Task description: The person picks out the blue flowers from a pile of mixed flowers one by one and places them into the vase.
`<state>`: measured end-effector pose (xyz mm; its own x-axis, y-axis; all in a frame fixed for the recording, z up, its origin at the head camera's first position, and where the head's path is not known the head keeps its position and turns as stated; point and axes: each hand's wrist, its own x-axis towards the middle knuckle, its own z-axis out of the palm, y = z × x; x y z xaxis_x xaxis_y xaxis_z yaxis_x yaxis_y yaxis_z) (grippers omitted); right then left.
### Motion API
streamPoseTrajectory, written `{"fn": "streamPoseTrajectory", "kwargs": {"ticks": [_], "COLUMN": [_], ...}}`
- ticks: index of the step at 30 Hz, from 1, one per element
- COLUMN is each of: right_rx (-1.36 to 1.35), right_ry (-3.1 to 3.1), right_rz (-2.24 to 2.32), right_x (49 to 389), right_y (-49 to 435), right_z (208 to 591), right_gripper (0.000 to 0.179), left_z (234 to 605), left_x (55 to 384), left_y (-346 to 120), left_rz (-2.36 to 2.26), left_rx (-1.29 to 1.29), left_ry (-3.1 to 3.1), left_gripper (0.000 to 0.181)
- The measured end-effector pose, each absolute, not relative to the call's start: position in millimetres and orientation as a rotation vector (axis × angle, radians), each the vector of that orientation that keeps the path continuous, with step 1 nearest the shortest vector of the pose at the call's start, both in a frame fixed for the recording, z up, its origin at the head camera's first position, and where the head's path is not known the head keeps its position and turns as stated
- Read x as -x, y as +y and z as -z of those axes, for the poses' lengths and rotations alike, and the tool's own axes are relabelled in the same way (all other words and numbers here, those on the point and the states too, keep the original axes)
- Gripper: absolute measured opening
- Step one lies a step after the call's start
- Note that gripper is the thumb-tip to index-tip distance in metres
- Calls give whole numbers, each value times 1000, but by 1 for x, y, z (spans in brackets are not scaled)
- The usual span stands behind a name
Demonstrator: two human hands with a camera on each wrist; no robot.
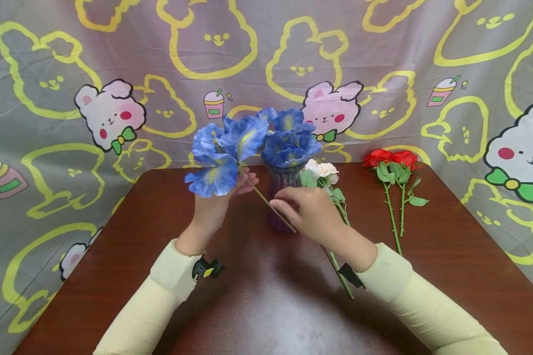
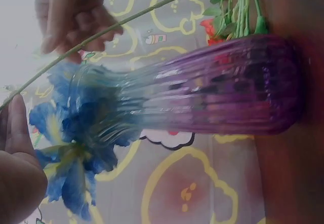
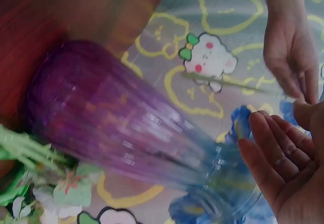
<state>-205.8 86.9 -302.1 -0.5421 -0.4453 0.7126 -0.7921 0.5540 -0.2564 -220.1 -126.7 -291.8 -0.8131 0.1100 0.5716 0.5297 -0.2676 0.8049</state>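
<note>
In the head view my left hand (image 1: 214, 209) pinches a blue artificial iris (image 1: 222, 148) by its green stem, just below the bloom. The stem slants down to the right, its cut end free. My right hand (image 1: 317, 212) is beside the lower stem with fingers loosely bent; the right wrist view shows those fingers (image 3: 276, 150) apart from the stem. Behind the hands stands a ribbed glass vase (image 2: 212, 92), purple at the base and bluish at the neck. More blue irises (image 1: 290, 143) fill its mouth. The right hand partly covers the vase in the head view.
Pale cream flowers (image 1: 327, 171) with long stems lie right of the vase, partly under the right forearm. Red roses (image 1: 404, 159) lie farther right on the brown table (image 1: 128, 236). A cartoon-printed curtain (image 1: 257, 44) hangs behind the table and along its sides.
</note>
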Motion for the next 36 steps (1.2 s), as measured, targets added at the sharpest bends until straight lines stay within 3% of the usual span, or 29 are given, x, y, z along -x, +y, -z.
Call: {"fn": "streamPoseTrajectory", "kwargs": {"ticks": [4, 7, 10, 16, 26, 36], "right_rx": [-890, -813, -733, -556, -514, -585], "right_ry": [-2252, -2284, -2324, -2485, -2583, -2535], "right_rz": [-778, -775, -798, -830, -1064, -1082], "right_x": [214, 221, 227, 236, 253, 260], "right_y": [97, 104, 110, 117, 117, 111], "right_z": [301, 302, 305, 310, 323, 334], "right_gripper": [21, 22, 22, 31, 77, 73], "left_z": [283, 275, 267, 252, 226, 213], "left_x": [223, 224, 224, 224, 225, 226], "left_y": [-134, -139, -144, -154, -168, -175], "left_rz": [2103, 2096, 2100, 2094, 2125, 2146], "left_rx": [837, 826, 789, 767, 749, 681], "left_ry": [-1663, -1639, -1612, -1501, -1236, -1098], "left_gripper": [31, 32, 44, 26, 38, 41]}}
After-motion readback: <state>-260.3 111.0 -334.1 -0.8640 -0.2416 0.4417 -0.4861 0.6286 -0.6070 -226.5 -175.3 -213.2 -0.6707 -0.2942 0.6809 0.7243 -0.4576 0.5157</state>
